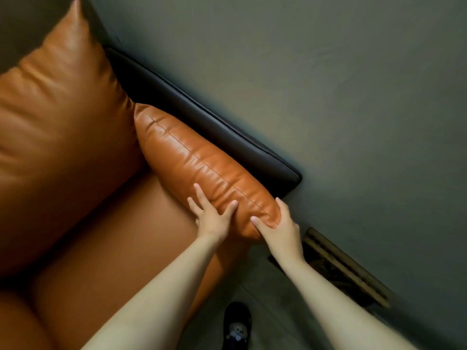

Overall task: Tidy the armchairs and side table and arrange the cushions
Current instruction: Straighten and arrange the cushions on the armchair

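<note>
A long orange leather cushion (192,157) stands on edge along the armchair's dark side arm (227,132). My left hand (212,215) presses flat on its near face, fingers spread. My right hand (280,228) wraps the cushion's near end, thumb on top and fingers behind. A bigger orange back cushion (58,117) leans at the left. The orange seat (121,243) lies under my forearms.
A grey-green wall (328,84) runs close behind the dark arm. A wooden-framed floor vent (341,266) sits by the wall at the right. My dark shoe (236,324) rests on the grey floor beside the seat's front.
</note>
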Available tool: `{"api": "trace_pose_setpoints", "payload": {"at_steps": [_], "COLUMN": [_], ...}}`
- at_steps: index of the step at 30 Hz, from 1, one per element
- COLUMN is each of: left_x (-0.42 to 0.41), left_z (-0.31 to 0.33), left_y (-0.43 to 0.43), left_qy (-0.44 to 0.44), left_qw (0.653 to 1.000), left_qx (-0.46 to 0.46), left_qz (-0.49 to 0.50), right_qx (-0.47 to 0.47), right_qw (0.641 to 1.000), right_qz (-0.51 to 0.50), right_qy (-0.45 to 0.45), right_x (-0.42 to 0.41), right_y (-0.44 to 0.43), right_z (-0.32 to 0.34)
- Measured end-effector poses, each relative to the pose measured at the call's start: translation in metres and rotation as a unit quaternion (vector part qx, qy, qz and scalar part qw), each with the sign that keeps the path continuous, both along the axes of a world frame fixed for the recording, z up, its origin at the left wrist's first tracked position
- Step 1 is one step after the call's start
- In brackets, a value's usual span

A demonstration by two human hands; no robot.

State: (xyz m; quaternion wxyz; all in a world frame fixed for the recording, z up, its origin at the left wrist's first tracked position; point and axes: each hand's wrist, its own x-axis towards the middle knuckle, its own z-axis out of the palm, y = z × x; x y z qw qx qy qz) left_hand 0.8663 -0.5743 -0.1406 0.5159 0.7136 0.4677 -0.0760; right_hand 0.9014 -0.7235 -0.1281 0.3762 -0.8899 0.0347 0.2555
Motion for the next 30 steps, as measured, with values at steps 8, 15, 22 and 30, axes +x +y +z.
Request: {"api": "trace_pose_setpoints", "payload": {"at_steps": [8,15,22,30], "left_x": [0.025,0.012,-0.008,-0.041], "left_z": [0.006,0.008,0.018,0.028], "left_y": [0.035,0.031,0.028,0.019], "left_qy": [0.006,0.000,-0.024,-0.073], "left_qw": [1.000,1.000,0.997,0.993], "left_qx": [-0.005,0.002,0.018,0.033], "left_qz": [-0.011,-0.020,-0.064,-0.091], "right_qx": [-0.003,-0.001,-0.014,-0.010], "right_qw": [0.999,1.000,0.999,0.998], "right_qz": [-0.030,0.003,0.023,0.023], "right_qy": [-0.042,-0.029,-0.021,-0.053], "right_x": [0.022,0.020,0.015,-0.008], "right_y": [0.051,0.033,0.027,0.017], "right_z": [0.010,0.004,0.007,0.014]}}
